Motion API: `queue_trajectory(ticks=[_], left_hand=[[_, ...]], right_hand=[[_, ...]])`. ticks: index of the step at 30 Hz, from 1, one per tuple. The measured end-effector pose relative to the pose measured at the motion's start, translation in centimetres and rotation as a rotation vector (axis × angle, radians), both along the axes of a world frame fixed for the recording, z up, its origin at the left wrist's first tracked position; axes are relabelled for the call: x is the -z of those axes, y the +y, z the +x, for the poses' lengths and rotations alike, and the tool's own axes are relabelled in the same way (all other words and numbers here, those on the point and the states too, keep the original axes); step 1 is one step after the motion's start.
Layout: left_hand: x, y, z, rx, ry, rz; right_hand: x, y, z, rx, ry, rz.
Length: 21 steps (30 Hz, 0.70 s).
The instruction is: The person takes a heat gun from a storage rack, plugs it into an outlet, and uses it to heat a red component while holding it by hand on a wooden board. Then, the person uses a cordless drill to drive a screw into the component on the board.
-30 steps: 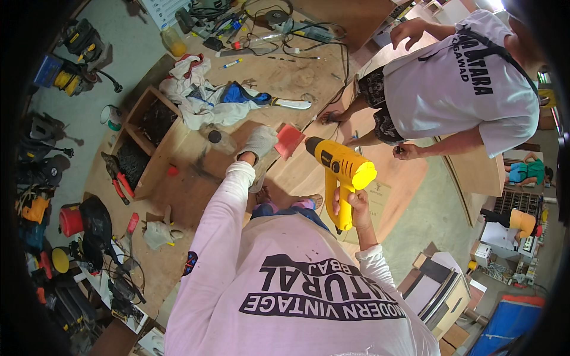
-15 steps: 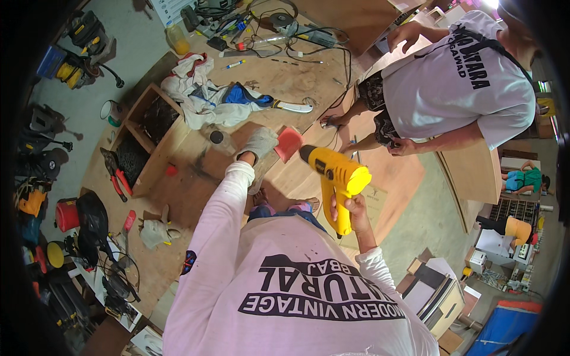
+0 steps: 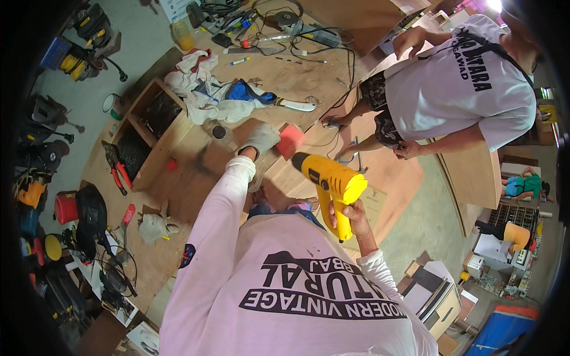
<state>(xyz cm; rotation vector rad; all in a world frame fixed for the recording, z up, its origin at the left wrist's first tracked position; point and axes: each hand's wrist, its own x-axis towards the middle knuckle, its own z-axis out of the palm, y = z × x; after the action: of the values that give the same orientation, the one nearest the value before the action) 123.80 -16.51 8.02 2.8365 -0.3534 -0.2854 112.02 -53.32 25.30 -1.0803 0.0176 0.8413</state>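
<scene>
Clock from centre. Left hand (image 3: 259,140) at 11, right hand (image 3: 356,218) at 4: 2. Yellow pistol-grip tool (image 3: 335,181): 1, at 3. Red piece (image 3: 290,141): 1, at 12. Capped bottle (image 3: 224,137): 1, at 10. Red-handled pliers (image 3: 113,159): 1 pair, at 9. Marker (image 3: 239,61): 1, at 11. Other people (image 3: 439,98): at least 2, at 2 and 3.

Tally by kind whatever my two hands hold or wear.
Yellow gun-shaped tool, in the right hand: 1
Red flat piece, at the left hand's fingertips: 1
Pale glove, on the left hand: 1
Total: 3
</scene>
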Motion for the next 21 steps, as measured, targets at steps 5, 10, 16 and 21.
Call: queue_trajectory(ticks=[5,10,16,21], left_hand=[[-0.4,0.7,-0.2,-0.182,0.094,-0.145],[0.9,0.9,0.0,0.024,-0.033,0.064],[-0.9,0.3,0.0,0.020,0.007,0.114],[-0.6,0.6,-0.1,0.100,-0.025,0.197]], right_hand=[[-0.9,0.1,0.3,-0.032,0.008,0.075],[-0.7,0.2,0.4,-0.048,-0.006,-0.007],[-1.7,0.0,0.8,-0.062,0.008,0.025],[-1.4,0.0,1.3,-0.090,-0.026,-0.018]])
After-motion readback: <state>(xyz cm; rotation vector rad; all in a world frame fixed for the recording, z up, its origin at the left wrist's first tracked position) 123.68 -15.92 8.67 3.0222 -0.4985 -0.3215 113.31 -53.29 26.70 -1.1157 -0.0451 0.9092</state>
